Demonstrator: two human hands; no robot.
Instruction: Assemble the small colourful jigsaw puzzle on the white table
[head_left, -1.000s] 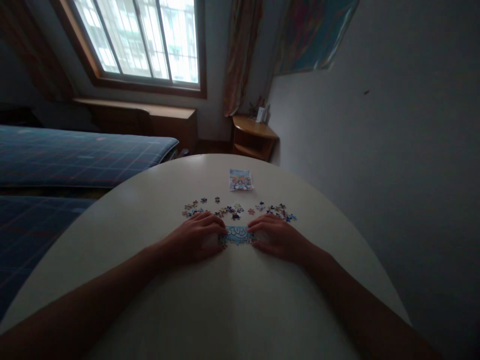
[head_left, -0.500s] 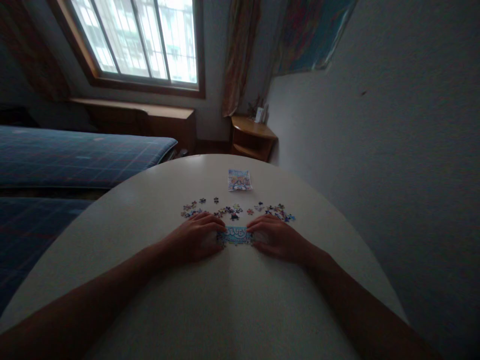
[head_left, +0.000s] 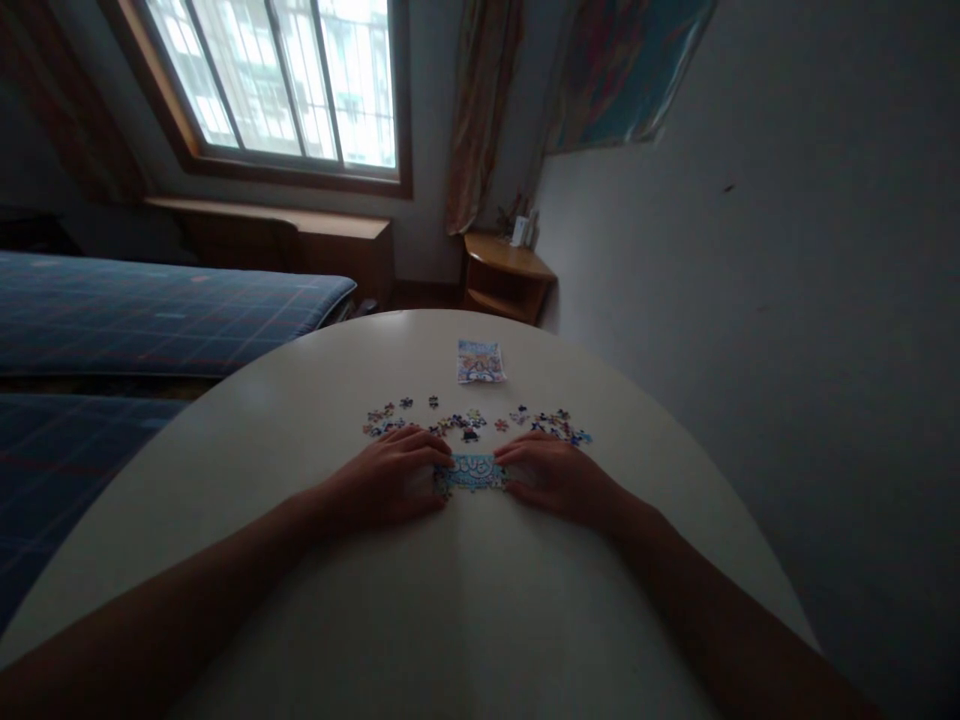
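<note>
A joined strip of jigsaw puzzle [head_left: 473, 471], mostly light blue with pale lettering, lies flat on the round white table [head_left: 465, 620]. My left hand [head_left: 396, 476] grips its left end between thumb and fingers. At the opposite end, my right hand [head_left: 553, 474] holds the strip the same way. Both hands rest on the tabletop, and the fingers cover the strip's ends. Just beyond it lies a dark loose puzzle piece [head_left: 470, 436]. Several more loose pieces spread in a band behind the hands, with a cluster on the right [head_left: 551, 425] and some on the left [head_left: 380, 412].
Farther back on the table is a printed picture packet [head_left: 481, 362]. A bed with a blue plaid mattress [head_left: 165, 315] stands to the left. Beyond the table's far edge is a wooden corner cabinet [head_left: 510, 258], and a wall [head_left: 750, 300] runs along the right.
</note>
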